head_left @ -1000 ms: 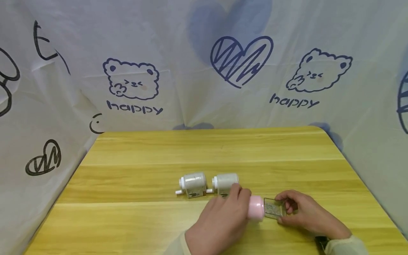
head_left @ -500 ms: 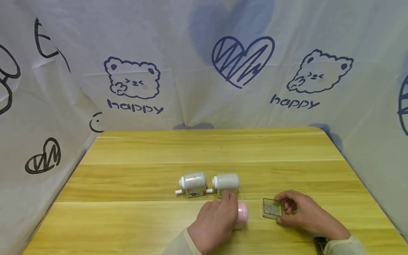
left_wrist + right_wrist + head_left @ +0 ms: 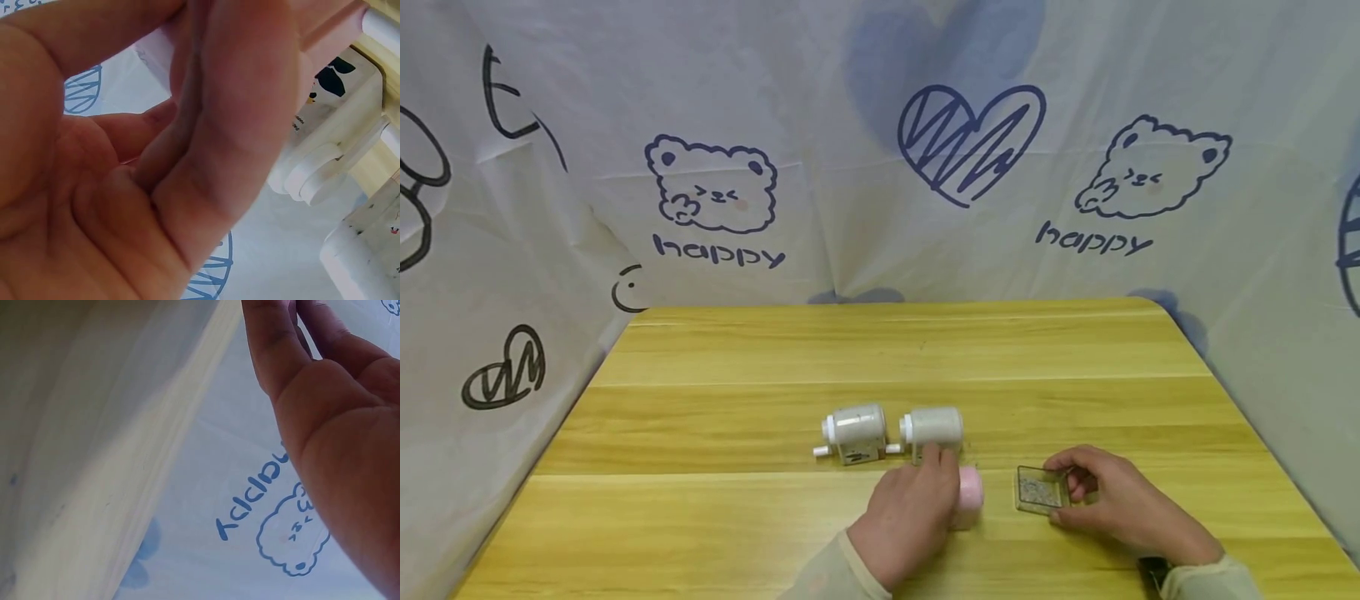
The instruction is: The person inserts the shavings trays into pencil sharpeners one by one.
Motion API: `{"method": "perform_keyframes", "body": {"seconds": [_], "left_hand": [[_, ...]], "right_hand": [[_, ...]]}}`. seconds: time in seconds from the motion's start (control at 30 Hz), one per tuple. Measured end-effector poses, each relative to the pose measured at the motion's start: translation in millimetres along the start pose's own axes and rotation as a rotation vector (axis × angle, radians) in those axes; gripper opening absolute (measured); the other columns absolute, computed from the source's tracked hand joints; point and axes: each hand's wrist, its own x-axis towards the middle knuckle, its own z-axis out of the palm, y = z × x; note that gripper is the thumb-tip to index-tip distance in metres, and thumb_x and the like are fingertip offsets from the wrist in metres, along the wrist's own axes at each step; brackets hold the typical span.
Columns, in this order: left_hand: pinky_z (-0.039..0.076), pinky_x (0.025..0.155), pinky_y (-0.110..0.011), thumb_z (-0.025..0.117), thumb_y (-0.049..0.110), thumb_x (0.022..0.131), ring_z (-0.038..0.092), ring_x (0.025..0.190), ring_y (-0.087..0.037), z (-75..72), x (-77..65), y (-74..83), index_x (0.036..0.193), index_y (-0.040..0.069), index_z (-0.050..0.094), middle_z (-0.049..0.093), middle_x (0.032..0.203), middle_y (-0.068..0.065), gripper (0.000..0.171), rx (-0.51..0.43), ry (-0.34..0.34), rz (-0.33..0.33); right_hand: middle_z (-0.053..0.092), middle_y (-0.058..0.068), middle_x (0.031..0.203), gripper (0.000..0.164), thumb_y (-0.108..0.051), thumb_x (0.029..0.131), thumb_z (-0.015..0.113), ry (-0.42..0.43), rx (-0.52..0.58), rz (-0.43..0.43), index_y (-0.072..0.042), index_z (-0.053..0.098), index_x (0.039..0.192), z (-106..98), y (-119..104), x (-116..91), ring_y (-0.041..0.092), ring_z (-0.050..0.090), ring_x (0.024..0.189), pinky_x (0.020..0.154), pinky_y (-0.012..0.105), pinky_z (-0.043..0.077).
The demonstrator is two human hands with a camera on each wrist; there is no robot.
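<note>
My left hand (image 3: 910, 508) grips a pink crank pencil sharpener (image 3: 970, 498) from its left side and covers most of it; it stands on the table. In the left wrist view, curled fingers (image 3: 244, 119) hide much of the pink body. To its right, my right hand (image 3: 1112, 504) pinches a small clear shavings drawer (image 3: 1040, 490) between thumb and fingers. Grey shavings lie in the drawer, which is apart from the sharpener. Just behind the left hand is a whitish crank sharpener (image 3: 936, 427), and a second whitish sharpener (image 3: 857, 432) stands left of it.
A wood-grain table (image 3: 715, 425) spreads under everything. A white cloth (image 3: 835, 183) with blue drawings hangs behind and along both sides. Close to the right sleeve is a dark object (image 3: 1153, 571), perhaps part of a wrist strap.
The left hand has carried the pink sharpener left, away from the drawer, and now rests it in front of the right whitish sharpener. The right hand and drawer have barely moved.
</note>
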Motion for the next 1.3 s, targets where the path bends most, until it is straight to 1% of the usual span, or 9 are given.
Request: {"method": "perform_keyframes", "body": {"seconds": [0.1,0.2,0.27,0.37,0.47,0.63,0.9,1.13,1.3], "left_hand": [[0.028,0.037,-0.023,0.065,0.003,0.069,0.037,0.047,-0.011,-0.9,0.5,1.3,0.086,0.007,0.051,0.044,0.075,-0.002,0.022,-0.020,-0.019,-0.018],[0.033,0.039,-0.025,0.067,0.005,0.072,0.044,0.050,-0.013,-3.3,0.1,0.7,0.090,0.007,0.052,0.049,0.078,-0.004,0.024,-0.084,-0.071,-0.045],[0.036,0.042,-0.026,0.068,0.004,0.070,0.048,0.054,-0.015,-5.3,-0.1,-0.6,0.093,0.007,0.052,0.052,0.081,-0.005,0.028,-0.132,-0.113,-0.060],[0.039,0.045,-0.027,0.069,0.001,0.068,0.051,0.058,-0.016,-7.4,-0.1,-2.9,0.096,0.007,0.051,0.055,0.081,-0.005,0.033,-0.174,-0.146,-0.059],[0.040,0.045,-0.026,0.067,-0.002,0.069,0.051,0.058,-0.015,-7.0,-0.3,-4.3,0.096,0.008,0.052,0.056,0.082,-0.005,0.032,-0.165,-0.131,-0.029],[0.039,0.044,-0.025,0.066,0.000,0.074,0.051,0.057,-0.014,-4.8,-1.3,-4.5,0.095,0.009,0.052,0.056,0.083,-0.004,0.027,-0.151,-0.091,0.000],[0.038,0.044,-0.024,0.068,0.004,0.075,0.050,0.057,-0.014,-4.5,-1.5,-3.1,0.095,0.009,0.052,0.055,0.080,-0.003,0.026,-0.128,-0.081,0.000],[0.037,0.042,-0.023,0.070,0.005,0.073,0.050,0.054,-0.013,-4.2,0.4,-2.2,0.091,0.010,0.052,0.058,0.076,-0.003,0.026,-0.091,-0.078,0.005],[0.037,0.042,-0.024,0.070,0.005,0.072,0.050,0.053,-0.013,-5.1,0.7,-1.4,0.090,0.010,0.051,0.057,0.075,-0.003,0.027,-0.085,-0.074,0.008]], "right_hand": [[0.056,0.006,0.094,0.056,-0.036,0.075,0.079,0.000,0.004,0.002,-0.006,0.058,0.117,0.8,-1.9,0.5,0.016,0.053,0.077,0.068,0.030,0.048],[0.056,0.006,0.093,0.057,-0.036,0.074,0.080,-0.001,0.007,0.002,-0.007,0.058,0.118,2.0,-3.6,1.1,0.015,0.053,0.078,0.068,0.030,0.048],[0.057,0.006,0.093,0.057,-0.037,0.074,0.080,-0.003,0.004,0.000,-0.008,0.058,0.118,3.0,-4.4,1.4,0.015,0.053,0.078,0.068,0.030,0.048],[0.057,0.006,0.093,0.057,-0.037,0.074,0.080,-0.002,0.003,-0.009,-0.008,0.058,0.118,4.7,-5.0,1.5,0.015,0.053,0.078,0.069,0.030,0.048],[0.057,0.006,0.093,0.056,-0.036,0.074,0.080,-0.005,0.003,-0.029,-0.008,0.059,0.117,7.3,-5.8,1.6,0.015,0.054,0.078,0.069,0.030,0.048],[0.057,0.005,0.092,0.055,-0.037,0.073,0.081,0.004,0.000,-0.061,-0.009,0.060,0.115,12.5,-9.3,1.4,0.014,0.054,0.078,0.069,0.030,0.049],[0.056,0.003,0.090,0.053,-0.037,0.074,0.080,-0.003,-0.003,-0.144,-0.008,0.059,0.114,20.2,-14.3,1.9,0.011,0.054,0.076,0.067,0.030,0.048],[0.056,0.002,0.090,0.052,-0.038,0.075,0.079,-0.032,-0.013,-0.169,-0.010,0.059,0.113,28.2,-16.7,3.8,0.011,0.054,0.076,0.066,0.029,0.048],[0.057,0.000,0.090,0.050,-0.038,0.075,0.079,-0.020,-0.038,-0.197,-0.012,0.059,0.112,34.4,-20.0,4.4,0.010,0.054,0.076,0.066,0.028,0.048]]}}
